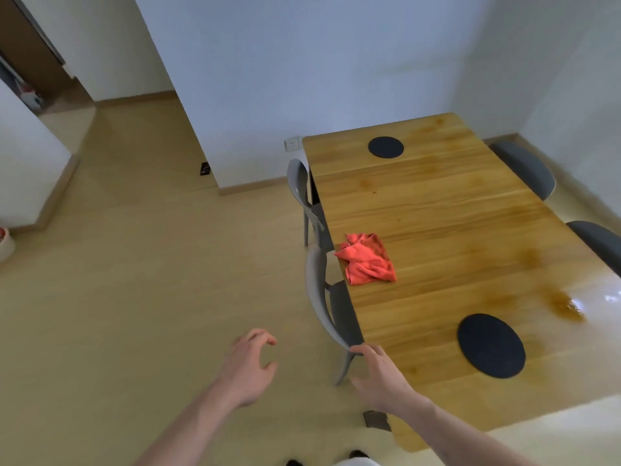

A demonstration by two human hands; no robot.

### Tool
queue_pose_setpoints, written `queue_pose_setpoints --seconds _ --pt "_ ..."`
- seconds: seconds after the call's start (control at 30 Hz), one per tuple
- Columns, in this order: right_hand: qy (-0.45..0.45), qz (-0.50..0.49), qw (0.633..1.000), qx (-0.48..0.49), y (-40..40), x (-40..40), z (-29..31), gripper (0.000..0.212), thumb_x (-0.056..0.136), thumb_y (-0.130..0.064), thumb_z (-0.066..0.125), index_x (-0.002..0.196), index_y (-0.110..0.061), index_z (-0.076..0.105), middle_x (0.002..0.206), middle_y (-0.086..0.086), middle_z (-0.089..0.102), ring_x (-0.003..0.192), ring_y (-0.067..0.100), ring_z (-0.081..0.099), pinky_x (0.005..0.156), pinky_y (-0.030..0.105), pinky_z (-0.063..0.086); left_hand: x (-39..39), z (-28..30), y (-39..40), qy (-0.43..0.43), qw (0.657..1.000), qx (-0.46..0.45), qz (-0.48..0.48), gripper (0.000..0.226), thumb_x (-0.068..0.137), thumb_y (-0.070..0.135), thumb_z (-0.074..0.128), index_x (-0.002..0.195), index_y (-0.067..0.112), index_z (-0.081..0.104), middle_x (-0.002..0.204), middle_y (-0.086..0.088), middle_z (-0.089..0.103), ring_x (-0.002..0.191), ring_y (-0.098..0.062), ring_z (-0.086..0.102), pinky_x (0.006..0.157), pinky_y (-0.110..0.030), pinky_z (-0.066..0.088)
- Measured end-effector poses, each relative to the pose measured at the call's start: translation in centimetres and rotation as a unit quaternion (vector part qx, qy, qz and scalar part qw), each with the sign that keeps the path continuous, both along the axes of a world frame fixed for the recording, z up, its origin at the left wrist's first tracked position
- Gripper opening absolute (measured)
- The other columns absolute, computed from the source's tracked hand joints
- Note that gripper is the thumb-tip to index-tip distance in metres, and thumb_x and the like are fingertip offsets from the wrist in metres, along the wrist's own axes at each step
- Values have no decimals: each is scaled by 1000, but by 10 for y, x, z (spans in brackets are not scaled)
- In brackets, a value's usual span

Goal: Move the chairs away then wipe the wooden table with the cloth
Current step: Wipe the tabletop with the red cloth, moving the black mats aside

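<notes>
Table [453,230] still has chairs tucked at both long edges; cloth [368,258] lies near its left edge. Near chair [319,297]: right hand [379,375] touches the back, grip not closed; left hand [250,364] free, slack. Grasp the backrest with both, pull straight out.

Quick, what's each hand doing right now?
Left hand: open, fingers loosely curled, holding nothing.
Right hand: open, reaching at the near chair back, no grip yet.

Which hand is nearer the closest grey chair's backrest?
Right. The right hand has its fingertips at the near end of the grey chair's backrest; the left hand hovers over the floor, apart from it.
</notes>
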State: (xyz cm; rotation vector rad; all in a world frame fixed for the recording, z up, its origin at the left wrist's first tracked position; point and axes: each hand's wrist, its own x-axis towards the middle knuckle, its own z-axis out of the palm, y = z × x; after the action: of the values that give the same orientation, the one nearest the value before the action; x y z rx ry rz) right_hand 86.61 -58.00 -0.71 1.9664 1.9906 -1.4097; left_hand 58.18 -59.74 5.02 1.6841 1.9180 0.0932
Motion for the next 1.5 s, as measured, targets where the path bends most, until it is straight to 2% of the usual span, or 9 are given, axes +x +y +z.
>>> queue_pose_setpoints --seconds 0.23,0.47,0.63,0.8,0.9,1.0,1.17,1.37,1.5 --pt "-21 -72 997 15 6 4 4 68 93 -20 60 156 -25 35 163 -1 30 146 22 36 118 36 37 -9 19 53 -12 997 34 -66 34 92 32 67 124 30 58 141 13 47 135 -15 44 116 -32 34" --pt "-17 -141 990 25 63 -7 0 78 94 -28 63 161 -34 23 171 -4 6 154 30 18 118 47 37 -21 28 118 -13 991 36 -127 33 94 33 63 126 34 56 151 14 40 139 -14 39 117 -32 31" --pt "-43 -161 986 17 125 -28 -20 85 96 -27 61 164 -30 10 171 4 -3 157 34 1 127 48 16 -44 19 191 -10 988 26 -152 33 94 32 64 126 34 56 151 13 40 140 -13 39 119 -32 30" --pt "-74 -166 983 3 202 -43 -32 85 100 -30 54 163 -25 -3 170 7 -10 156 35 -13 126 47 -3 -59 13 281 12 984 -4 -176 33 94 32 64 127 33 56 151 14 39 139 -14 39 119 -32 30" --pt "-79 -190 978 -15 245 -41 -49 89 95 -45 50 162 -33 -7 171 9 -11 155 38 -16 126 56 2 -59 6 333 13 982 -4 -186 32 93 30 65 124 33 56 149 15 39 138 -14 41 118 -34 31" --pt "-92 -213 972 -35 269 -40 -55 87 95 -57 47 163 -30 -1 170 10 -10 155 41 -13 126 57 7 -51 0 375 13 977 -24 -211 33 93 28 66 125 31 57 149 12 39 138 -15 40 119 -33 29" --pt "-71 -266 959 -70 279 -45 -57 88 95 -53 53 163 -31 1 171 9 -6 155 44 -7 124 61 16 -29 -13 444 50 961 -54 -266 34 92 32 66 126 31 57 149 11 41 135 -18 42 118 -35 30" --pt "-103 -298 945 -91 297 -59 -76 98 88 -70 53 162 -38 -3 170 5 -14 154 46 -9 121 67 8 -9 -30 538 81 941 -82 -317 35 95 26 63 129 25 57 149 5 41 140 -20 37 119 -36 29" --pt "-120 -325 931 -119 326 -73 -88 91 91 -72 49 159 -48 -5 169 4 -22 150 56 -14 117 72 4 -3 -42 599 105 928 -81 -348 37 92 26 61 129 25 59 149 1 42 136 -21 41 114 -33 33"
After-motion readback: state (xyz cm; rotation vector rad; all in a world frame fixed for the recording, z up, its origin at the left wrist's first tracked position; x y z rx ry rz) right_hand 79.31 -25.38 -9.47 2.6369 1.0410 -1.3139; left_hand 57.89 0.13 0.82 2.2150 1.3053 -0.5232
